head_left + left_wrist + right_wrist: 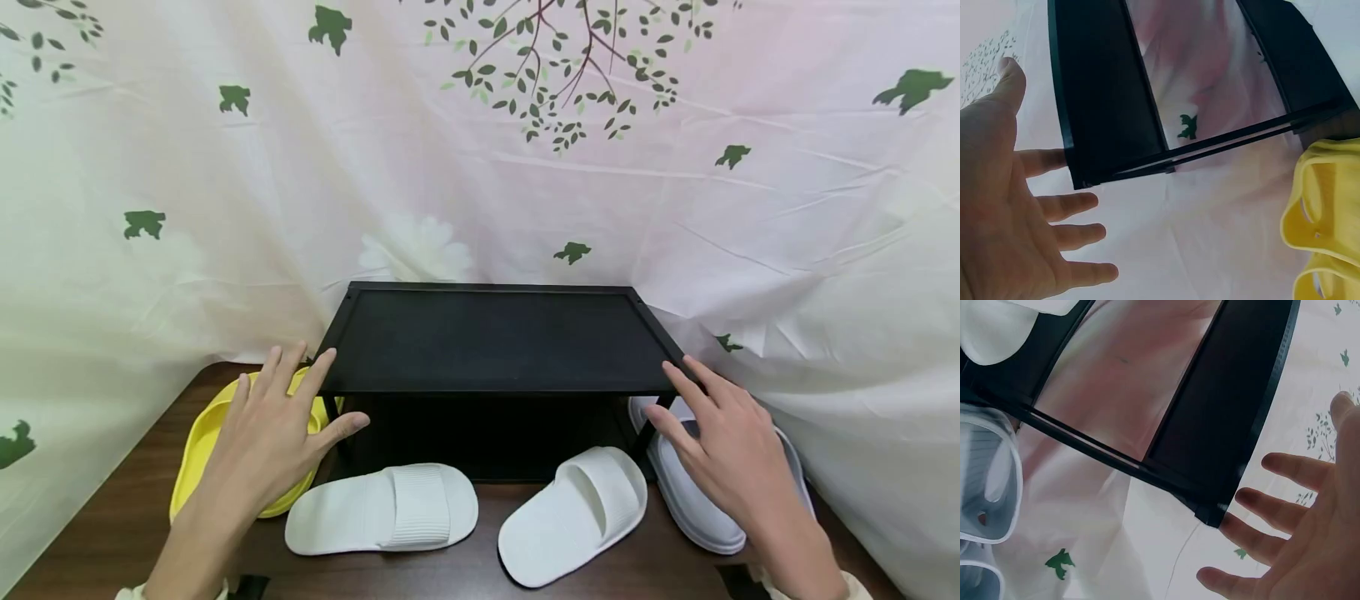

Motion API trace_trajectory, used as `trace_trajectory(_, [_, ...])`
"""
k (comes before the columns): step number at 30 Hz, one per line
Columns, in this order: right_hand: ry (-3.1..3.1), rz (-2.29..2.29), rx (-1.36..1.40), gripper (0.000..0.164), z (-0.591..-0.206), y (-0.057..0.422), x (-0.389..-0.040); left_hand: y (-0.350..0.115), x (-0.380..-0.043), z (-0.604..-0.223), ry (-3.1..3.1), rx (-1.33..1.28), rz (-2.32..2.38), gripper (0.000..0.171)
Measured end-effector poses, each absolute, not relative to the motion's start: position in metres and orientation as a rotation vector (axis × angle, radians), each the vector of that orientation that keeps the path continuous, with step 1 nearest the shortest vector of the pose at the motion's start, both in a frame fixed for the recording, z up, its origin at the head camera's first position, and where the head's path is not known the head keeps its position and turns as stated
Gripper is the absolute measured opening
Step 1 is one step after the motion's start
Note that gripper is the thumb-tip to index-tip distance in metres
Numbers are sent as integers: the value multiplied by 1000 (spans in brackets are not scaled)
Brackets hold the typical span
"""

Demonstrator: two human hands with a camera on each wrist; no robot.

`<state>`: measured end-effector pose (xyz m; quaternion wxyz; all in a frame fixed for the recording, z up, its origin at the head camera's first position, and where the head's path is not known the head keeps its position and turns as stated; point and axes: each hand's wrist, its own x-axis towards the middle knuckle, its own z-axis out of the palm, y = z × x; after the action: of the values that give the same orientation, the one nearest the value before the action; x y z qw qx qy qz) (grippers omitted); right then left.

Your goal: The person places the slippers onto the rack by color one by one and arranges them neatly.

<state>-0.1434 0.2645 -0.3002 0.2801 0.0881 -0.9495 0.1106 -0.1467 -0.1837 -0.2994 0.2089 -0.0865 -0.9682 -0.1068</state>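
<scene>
A black two-tier shoe rack stands against the cloth backdrop, its upper board bare. Beside its front left corner is my left hand, fingers spread and straight; one fingertip overlaps the board's edge in the left wrist view, though contact is unclear. My right hand hovers at the front right corner with extended fingers, holding nothing. Between the hands, in front of the rack, lie two white slippers: one sideways, the other at a slant. Both palms show in the wrist views.
Yellow slippers sit left of the rack, partly behind the left hand. Grey-blue slippers lie on the right, partly covered by the right hand. The brown wooden tabletop meets a leaf-printed cloth at the back and sides.
</scene>
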Motion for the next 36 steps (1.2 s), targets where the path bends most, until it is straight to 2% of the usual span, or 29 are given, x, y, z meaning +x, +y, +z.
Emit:
trace_trajectory(10, [-2565,316,162,57,-301,279,-139,-188,-155,-308,-2648,-204,-449,90])
trace_trajectory(18, [-2590,317,155,60,-301,289,-139,-190,-162,-317,-2691,-157,-784,91])
trace_trajectory(36, [-2728,364,-26,67,-309,320,-141,-196,-169,-327,-2613,6,-1256,75])
